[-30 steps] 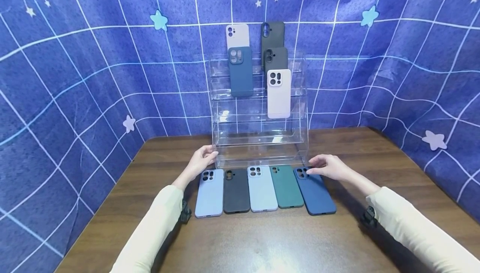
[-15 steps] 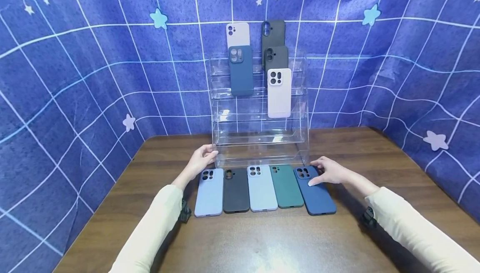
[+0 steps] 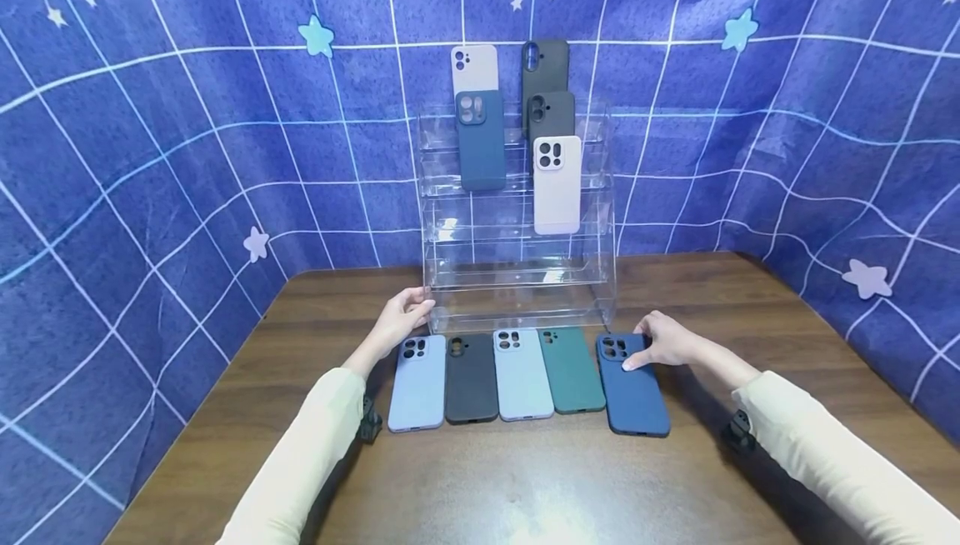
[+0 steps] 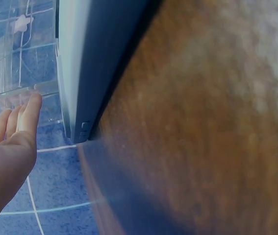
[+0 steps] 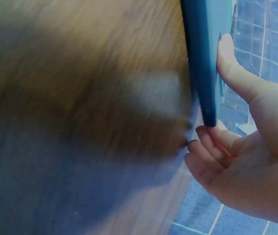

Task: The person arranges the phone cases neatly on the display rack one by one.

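Observation:
A clear tiered rack stands at the back of the table. My left hand holds its lower left edge; the left wrist view shows thumb and fingers around the clear plastic. My right hand pinches the upper part of the dark blue phone case at the right end of a row. In the right wrist view the thumb lies on the face of the case, fingers at its edge. Left of it lie a green case, a light blue one, a black one and a periwinkle one.
In the rack's upper tiers stand a pale case, a blue case, two black cases one before the other, and a white case. A blue patterned curtain hangs behind and beside the wooden table.
My right hand has come down onto the dark blue case and gripped it. That case has shifted slightly away from the green one and turned a little straighter. My left hand has stayed at the rack.

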`<state>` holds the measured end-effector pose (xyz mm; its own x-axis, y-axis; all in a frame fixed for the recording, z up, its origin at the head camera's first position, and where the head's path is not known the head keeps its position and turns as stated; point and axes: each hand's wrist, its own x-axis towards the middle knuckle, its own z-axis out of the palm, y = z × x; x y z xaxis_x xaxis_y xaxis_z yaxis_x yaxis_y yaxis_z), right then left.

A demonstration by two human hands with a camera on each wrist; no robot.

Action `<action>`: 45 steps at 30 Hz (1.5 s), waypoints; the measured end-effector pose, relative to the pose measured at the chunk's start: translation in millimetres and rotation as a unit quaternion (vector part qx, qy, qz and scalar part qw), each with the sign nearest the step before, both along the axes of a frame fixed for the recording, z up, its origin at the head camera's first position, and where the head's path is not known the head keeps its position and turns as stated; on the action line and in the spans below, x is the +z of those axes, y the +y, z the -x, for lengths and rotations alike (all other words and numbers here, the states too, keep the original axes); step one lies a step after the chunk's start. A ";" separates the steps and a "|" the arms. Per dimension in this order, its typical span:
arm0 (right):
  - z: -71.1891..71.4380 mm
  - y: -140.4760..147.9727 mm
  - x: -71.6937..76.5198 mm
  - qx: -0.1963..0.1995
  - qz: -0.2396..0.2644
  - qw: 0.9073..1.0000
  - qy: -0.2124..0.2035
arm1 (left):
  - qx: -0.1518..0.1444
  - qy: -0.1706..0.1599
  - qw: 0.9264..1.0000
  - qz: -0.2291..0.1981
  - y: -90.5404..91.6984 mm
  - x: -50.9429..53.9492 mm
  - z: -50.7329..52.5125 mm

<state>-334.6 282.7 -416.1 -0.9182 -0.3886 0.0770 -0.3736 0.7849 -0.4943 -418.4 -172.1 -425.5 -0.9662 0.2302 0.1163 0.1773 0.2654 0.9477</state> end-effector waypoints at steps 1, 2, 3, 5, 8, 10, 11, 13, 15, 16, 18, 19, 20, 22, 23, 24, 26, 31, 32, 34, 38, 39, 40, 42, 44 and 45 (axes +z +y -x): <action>0.0 1.0 -0.8 -0.009 0.005 1.000 -0.005 | -0.002 -0.001 1.000 0.002 -0.1 0.3 -0.5; -0.5 2.2 -1.8 -0.020 0.006 1.000 -0.012 | -0.002 -0.003 1.000 0.001 0.1 0.3 -0.7; -0.9 3.2 -2.8 -0.036 0.008 0.999 -0.019 | -0.002 -0.004 1.000 0.000 0.2 0.4 -0.9; -1.6 4.4 -4.5 -0.055 0.011 0.998 -0.026 | -0.004 -0.002 1.000 0.001 0.2 0.6 -1.0; -1.8 5.1 -5.9 -0.067 0.013 0.997 -0.022 | -0.005 0.001 1.000 -0.001 -0.2 0.7 -1.1; -2.3 4.7 -5.2 -0.068 0.031 0.997 -0.034 | -0.004 0.000 1.000 -0.001 -0.5 0.5 -1.0; -2.5 4.4 -4.9 -0.070 0.044 0.996 -0.042 | -0.004 0.001 1.000 -0.002 -0.6 0.3 -0.9; -2.9 4.5 -3.8 -0.065 0.069 0.994 -0.062 | -0.001 -0.002 1.000 -0.006 -0.2 -0.1 -0.7; -2.2 6.0 -3.2 -0.057 0.089 0.991 -0.080 | -0.003 0.002 1.000 -0.007 0.2 -0.4 -0.5; -1.6 6.7 -2.8 -0.045 0.090 0.992 -0.079 | -0.004 0.003 1.000 -0.008 -0.2 -0.9 -0.8; -0.8 8.2 -0.9 -0.027 0.081 0.994 -0.069 | -0.002 0.003 1.000 -0.009 -0.9 -1.9 -1.7; -0.3 9.1 0.3 -0.021 0.078 0.995 -0.062 | -0.001 0.002 1.000 -0.010 -1.3 -2.3 -2.2; 0.0 10.3 1.6 -0.012 0.077 0.995 -0.055 | 0.000 0.001 1.000 -0.008 -1.6 -2.6 -2.9; -0.5 12.0 5.5 0.003 0.085 0.995 -0.042 | 0.005 -0.004 1.000 -0.008 -2.1 -3.1 -3.9; -0.5 13.0 6.9 0.015 0.095 0.995 -0.031 | 0.007 -0.005 1.000 -0.008 -2.3 -3.3 -4.1; -1.0 13.9 8.9 0.018 0.105 0.994 -0.029 | 0.007 -0.005 1.000 -0.007 -2.4 -3.3 -4.4; -1.7 14.7 12.9 0.024 0.130 0.991 -0.033 | 0.006 -0.001 1.000 -0.007 -1.7 -3.3 -3.9; -3.3 12.5 24.0 -0.001 0.159 0.986 -0.053 | 0.001 0.010 1.000 -0.014 0.1 -2.1 -1.4; -3.5 12.0 25.9 -0.003 0.159 0.986 -0.051 | 0.002 0.008 1.000 -0.017 0.4 -1.9 -1.0; -3.3 11.8 29.0 -0.010 0.159 0.986 -0.047 | 0.003 0.005 1.000 -0.014 0.4 -2.0 -0.2; -3.0 11.3 34.1 -0.016 0.150 0.988 -0.021 | 0.003 0.004 1.000 -0.006 -0.4 -3.0 0.5; -2.2 11.5 34.8 -0.018 0.153 0.988 -0.016 | 0.002 0.004 1.000 -0.005 -0.6 -3.2 0.5; -2.2 11.5 35.9 -0.017 0.154 0.988 -0.011 | 0.001 0.004 1.000 -0.007 -0.7 -3.2 0.6; -1.7 11.8 38.1 -0.018 0.158 0.987 -0.004 | 0.000 0.003 1.000 -0.010 -0.8 -3.3 0.5; -1.9 11.5 41.2 -0.017 0.165 0.986 -0.002 | 0.000 0.004 1.000 -0.010 -0.8 -3.1 0.5; -2.2 11.3 43.3 -0.015 0.170 0.985 -0.003 | 0.000 0.004 1.000 -0.008 -0.5 -2.7 0.3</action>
